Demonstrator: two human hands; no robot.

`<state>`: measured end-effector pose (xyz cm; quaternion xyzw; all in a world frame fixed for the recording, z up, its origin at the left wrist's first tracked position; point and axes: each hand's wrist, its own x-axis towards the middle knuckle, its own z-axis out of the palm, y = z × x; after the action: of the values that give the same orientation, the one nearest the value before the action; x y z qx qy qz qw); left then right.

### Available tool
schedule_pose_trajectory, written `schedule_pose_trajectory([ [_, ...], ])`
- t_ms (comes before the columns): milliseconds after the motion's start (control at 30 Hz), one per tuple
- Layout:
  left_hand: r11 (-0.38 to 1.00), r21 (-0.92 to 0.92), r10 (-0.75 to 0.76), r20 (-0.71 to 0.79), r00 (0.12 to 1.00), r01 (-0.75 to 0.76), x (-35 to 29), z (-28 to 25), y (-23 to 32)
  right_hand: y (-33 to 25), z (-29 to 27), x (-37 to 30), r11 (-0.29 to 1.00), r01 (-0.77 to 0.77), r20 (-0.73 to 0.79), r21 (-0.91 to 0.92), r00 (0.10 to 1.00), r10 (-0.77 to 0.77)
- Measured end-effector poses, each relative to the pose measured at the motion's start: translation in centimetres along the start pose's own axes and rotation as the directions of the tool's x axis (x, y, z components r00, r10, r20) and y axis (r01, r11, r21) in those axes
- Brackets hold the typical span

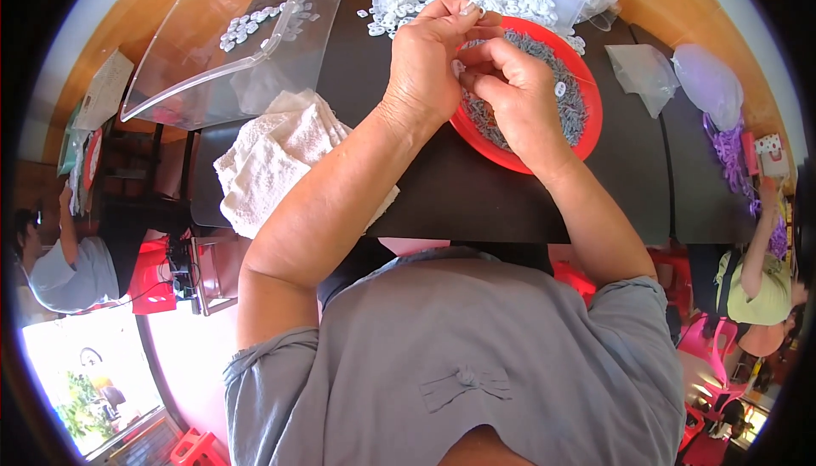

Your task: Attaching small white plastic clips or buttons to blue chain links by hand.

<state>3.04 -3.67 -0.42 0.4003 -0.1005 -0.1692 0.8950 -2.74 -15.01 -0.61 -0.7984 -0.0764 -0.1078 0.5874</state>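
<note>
The fingers of the left hand (pixel 429 67) and right hand (pixel 525 105) bend close together; we cannot tell what they hold; the grey pieces (pixel 573 109), in the red basin (pixel 592 84) toward the far edge of the surface (pixel 484 203), seem to us light and stiff; better pinched at one end.

A crumpled cream towel (pixel 268 160) lies on the dark table (pixel 625 198). To the right, a flattened clear plastic bag (pixel 643 75) lies near a puffed translucent bag (pixel 712 88), purple ribbon (pixel 725 153) tangled just beside. Co-workers in a pale shirt (pixel 72 277) and yellow-green top (pixel 756 300) occupy opposite sides; a red plastic stool (pixel 195 449) stands lower left.
</note>
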Motion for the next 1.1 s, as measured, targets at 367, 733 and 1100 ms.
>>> schedule_pose_trajectory([
  [367, 1.000, 0.008, 0.027, 0.005, 1.000, -0.027, -0.1, -0.2, -0.1, 0.4, 0.2, 0.2, 0.979, -0.002, -0.003, 0.202, 1.000, 0.003],
  [733, 0.997, 0.066, -0.039, -0.108, 0.993, 0.046, -0.5, 0.0, -0.2, -0.4, -0.2, -0.1, 0.975, -0.131, 0.025, 0.178, 0.991, 0.129],
  [1100, 0.888, 0.393, 0.257, 0.010, 0.966, -0.240, -0.9, 0.4, -1.5, -0.3, -4.3, 1.3, 0.937, -0.083, -0.141, 0.340, 0.980, 0.139],
])
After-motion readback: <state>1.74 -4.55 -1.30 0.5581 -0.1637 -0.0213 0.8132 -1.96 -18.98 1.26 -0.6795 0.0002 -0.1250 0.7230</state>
